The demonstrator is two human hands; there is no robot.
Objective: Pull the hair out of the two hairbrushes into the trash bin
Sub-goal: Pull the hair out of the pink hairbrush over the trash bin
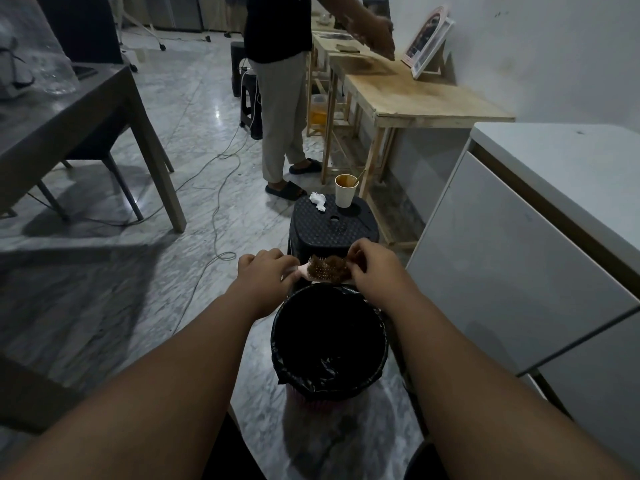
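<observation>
A pink hairbrush [313,273] matted with brown hair [332,268] is held flat just above the far rim of the trash bin [277,336], which has a black bag liner. My left hand [265,270] grips the brush by its handle end on the left. My right hand [372,265] pinches the clump of hair at the brush's right end. Only one hairbrush is in view.
A black plastic stool [311,226] behind the bin carries a paper cup [345,190] and a crumpled tissue [318,200]. A white cabinet [519,271] stands to the right, a dark table [69,116] to the left. A person [280,98] stands by a wooden table [415,95]. Cables [216,209] cross the floor.
</observation>
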